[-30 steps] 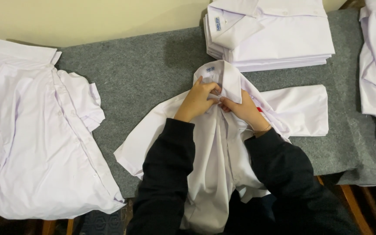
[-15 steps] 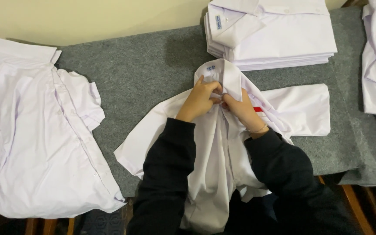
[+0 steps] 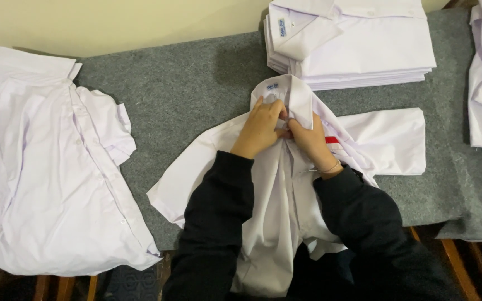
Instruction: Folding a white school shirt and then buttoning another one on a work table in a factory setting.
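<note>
At the centre of the grey felt-covered bench (image 3: 196,83), the left hand (image 3: 260,127) and right hand (image 3: 308,142) meet just below the collar of a white short-sleeved shirt (image 3: 386,139), each grip pinching the shirt's front placket. A stack of folded white shirts (image 3: 364,44) lies at 1 o'clock, and an unfolded white shirt (image 3: 46,167) is spread at 9 o'clock.

White short-sleeved shirt (image 3: 386,139) face-up on grey felt, sleeves spread, collar pinched, tail overhanging edge.

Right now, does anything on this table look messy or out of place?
Nothing looks damaged or spilled. The loose white shirt at the left lies rumpled and unfolded, unlike the neat folded stack at the top. Both hands, left and right, pinch the collar of the middle shirt.
</note>
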